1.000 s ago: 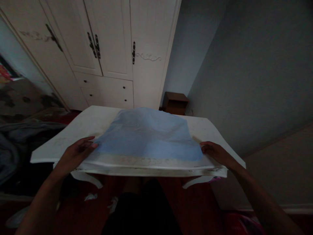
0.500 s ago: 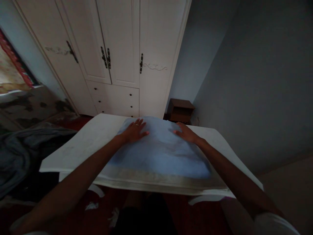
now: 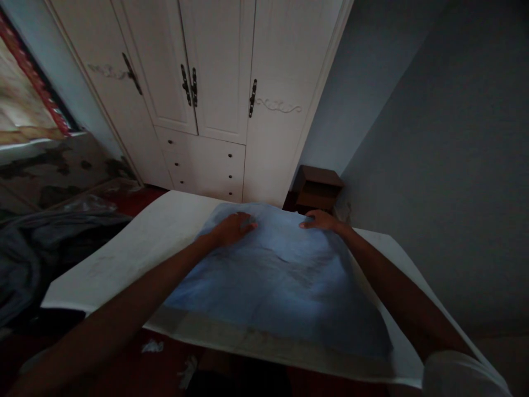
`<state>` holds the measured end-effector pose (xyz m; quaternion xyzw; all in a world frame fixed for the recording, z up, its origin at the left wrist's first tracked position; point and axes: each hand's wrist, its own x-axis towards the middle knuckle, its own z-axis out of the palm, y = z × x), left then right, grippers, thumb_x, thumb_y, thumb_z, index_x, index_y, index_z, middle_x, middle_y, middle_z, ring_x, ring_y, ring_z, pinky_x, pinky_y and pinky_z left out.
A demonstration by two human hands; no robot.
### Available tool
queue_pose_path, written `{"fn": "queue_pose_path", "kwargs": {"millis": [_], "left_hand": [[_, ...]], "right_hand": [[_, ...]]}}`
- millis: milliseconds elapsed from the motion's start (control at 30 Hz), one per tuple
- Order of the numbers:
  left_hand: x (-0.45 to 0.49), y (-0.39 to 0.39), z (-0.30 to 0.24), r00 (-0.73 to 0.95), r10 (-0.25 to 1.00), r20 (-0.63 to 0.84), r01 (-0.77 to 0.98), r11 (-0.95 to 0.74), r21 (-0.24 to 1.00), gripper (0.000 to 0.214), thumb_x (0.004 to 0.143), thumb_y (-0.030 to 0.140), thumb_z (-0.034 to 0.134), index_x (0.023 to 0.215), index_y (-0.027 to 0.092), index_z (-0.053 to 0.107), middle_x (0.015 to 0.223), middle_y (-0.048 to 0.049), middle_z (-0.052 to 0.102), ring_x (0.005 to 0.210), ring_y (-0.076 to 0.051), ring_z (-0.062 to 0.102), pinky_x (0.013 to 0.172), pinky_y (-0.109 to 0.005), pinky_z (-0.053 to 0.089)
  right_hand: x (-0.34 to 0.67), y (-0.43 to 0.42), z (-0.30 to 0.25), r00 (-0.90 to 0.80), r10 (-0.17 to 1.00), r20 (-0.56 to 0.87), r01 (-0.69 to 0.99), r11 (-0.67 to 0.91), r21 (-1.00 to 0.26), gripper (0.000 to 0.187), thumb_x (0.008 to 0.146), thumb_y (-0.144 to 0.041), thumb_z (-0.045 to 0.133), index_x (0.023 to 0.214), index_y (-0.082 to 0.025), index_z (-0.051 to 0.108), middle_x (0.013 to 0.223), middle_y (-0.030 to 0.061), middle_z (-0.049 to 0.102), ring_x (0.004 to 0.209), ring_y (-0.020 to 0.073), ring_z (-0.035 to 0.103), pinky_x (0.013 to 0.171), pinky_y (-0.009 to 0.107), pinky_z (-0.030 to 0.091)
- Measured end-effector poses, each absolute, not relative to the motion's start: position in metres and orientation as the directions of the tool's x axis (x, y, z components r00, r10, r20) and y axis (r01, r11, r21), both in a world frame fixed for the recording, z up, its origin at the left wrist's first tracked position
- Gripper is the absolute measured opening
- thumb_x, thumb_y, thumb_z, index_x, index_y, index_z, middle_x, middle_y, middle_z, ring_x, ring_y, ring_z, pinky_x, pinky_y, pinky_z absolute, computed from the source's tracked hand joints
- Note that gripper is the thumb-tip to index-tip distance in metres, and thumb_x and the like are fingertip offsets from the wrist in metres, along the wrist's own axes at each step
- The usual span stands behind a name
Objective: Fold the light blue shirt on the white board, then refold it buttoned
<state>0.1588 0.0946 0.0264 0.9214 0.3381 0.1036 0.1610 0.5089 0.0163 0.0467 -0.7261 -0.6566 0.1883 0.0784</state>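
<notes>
A person's left hand [image 3: 235, 229] and right hand [image 3: 323, 220] rest palms down on the far part of a single blue cloth [image 3: 273, 286], spread with creases across a white table [image 3: 124, 242]. Each hand is partly open, its fingers bent and its thumb set apart, pointing inward toward the other; whether either pinches the fabric cannot be told. Both forearms reach forward and slant inward, the left one crossing the cloth's left side, the right one passing along its right edge, with one pale sleeve [image 3: 454, 375] showing on the right arm. The cloth lies toward the table's middle, a bare strip of tabletop along its near edge.

Behind the table stands one white wardrobe [image 3: 221, 71] with four dark handles [image 3: 252, 99], two scroll ornaments [image 3: 279, 106] and six visible drawer knobs [image 3: 230, 155]. One brown cabinet [image 3: 320, 177] sits beyond the table's far edge, beside the gray wall [image 3: 438, 193]. Dark fabric [image 3: 25, 253] lies heaped at left, below a red-edged curtain [image 3: 25, 99]. Two white scraps [image 3: 152, 345] lie on the red floor [image 3: 124, 366].
</notes>
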Motion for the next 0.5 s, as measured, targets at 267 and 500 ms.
{"fn": "queue_pose_path", "kwargs": {"millis": [267,500], "left_hand": [[0.172,0.186,0.039,0.733,0.679,-0.039,0.675,-0.72,0.158,0.085,0.076,0.06,0.06,0.144,0.013,0.039,0.147,-0.0205,0.043,0.138,-0.036,0.033,0.11,-0.052,0.026],[0.172,0.2,0.046,0.808,0.58,-0.104,0.568,-0.719,0.402,0.064,0.067,0.059,0.067,0.112,0.013,0.066,0.113,-0.0123,0.07,0.102,-0.027,0.063,0.089,-0.033,0.044]], "right_hand": [[0.522,0.005,0.071,-0.031,0.928,-0.371,0.884,-0.148,-0.444,0.034,0.065,-0.048,0.074,0.078,-0.017,0.072,0.082,0.0077,0.072,0.078,0.0261,0.067,0.07,0.034,0.05],[0.496,-0.028,0.079,-0.18,0.983,-0.04,0.944,0.161,-0.29,0.027,0.081,-0.039,0.062,0.098,-0.018,0.066,0.104,0.0094,0.067,0.097,0.025,0.062,0.085,0.036,0.046]]}}
